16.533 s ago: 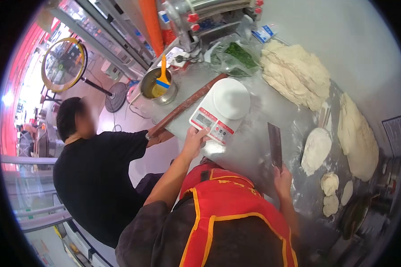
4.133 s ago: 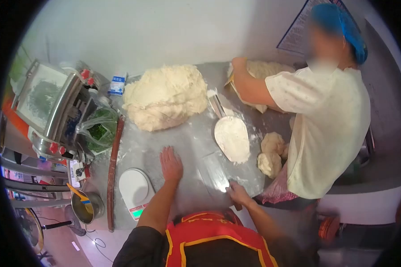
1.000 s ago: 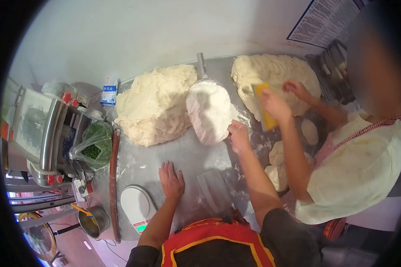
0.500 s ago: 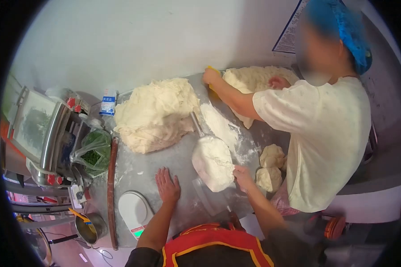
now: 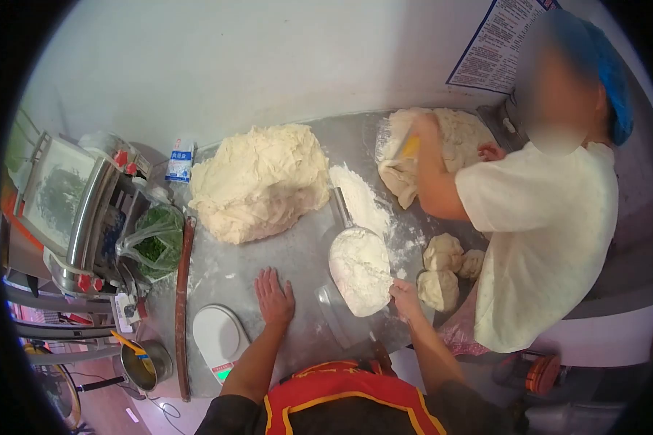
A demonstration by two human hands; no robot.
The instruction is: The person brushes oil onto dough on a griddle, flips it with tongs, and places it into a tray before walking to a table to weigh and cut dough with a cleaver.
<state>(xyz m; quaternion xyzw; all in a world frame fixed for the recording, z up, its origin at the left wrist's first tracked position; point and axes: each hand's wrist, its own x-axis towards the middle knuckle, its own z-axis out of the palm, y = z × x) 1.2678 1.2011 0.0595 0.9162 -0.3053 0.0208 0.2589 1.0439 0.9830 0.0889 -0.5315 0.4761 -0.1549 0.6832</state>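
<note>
Scoop (image 5: 341,236), long axis slanting, handle (image 5: 340,206) wallward, right hand (image 5: 405,296) pinching rim (image 5: 389,267), left hand (image 5: 274,300) open

Small print, too fine to read, covers the wall poster (image 5: 497,45), blue-and-white packet (image 5: 180,161) and scale's front strip (image 5: 222,370).

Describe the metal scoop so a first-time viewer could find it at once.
On the grey table, find the left-hand big dough mound. Just to its right is the scoop, heaped with flour, right hand at its rim. Its metal handle sets it apart from the loose flour beside it.
</note>
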